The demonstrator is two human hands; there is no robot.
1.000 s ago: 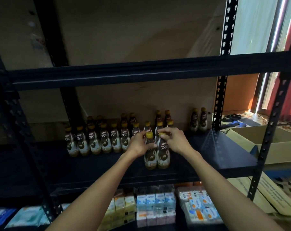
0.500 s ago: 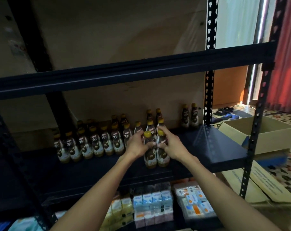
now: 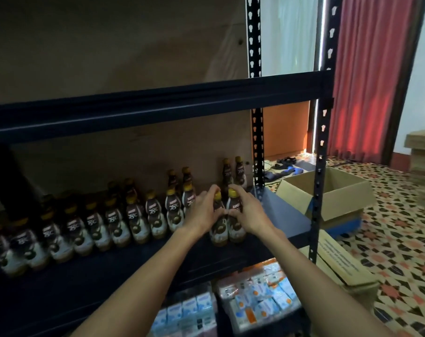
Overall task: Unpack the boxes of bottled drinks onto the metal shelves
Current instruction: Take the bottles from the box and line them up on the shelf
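Note:
Two brown bottles with yellow caps stand side by side on the dark metal shelf (image 3: 287,222). My left hand (image 3: 203,210) grips the left bottle (image 3: 218,235) and my right hand (image 3: 248,212) grips the right bottle (image 3: 236,229), thumbs meeting between them. A row of the same bottles (image 3: 114,227) runs along the shelf to the left, with more pairs behind near the back board. An open cardboard box (image 3: 333,190) sits on the floor right of the rack.
The rack's front right post (image 3: 319,171) stands between the shelf and the box. Packs of small cartons (image 3: 257,300) fill the shelf below. Flattened cardboard (image 3: 338,261) lies on the patterned floor. Sandals lie by the red curtain (image 3: 367,81).
The two held bottles have slid right along the shelf, away from the row. The view has swung right, showing more floor and curtain.

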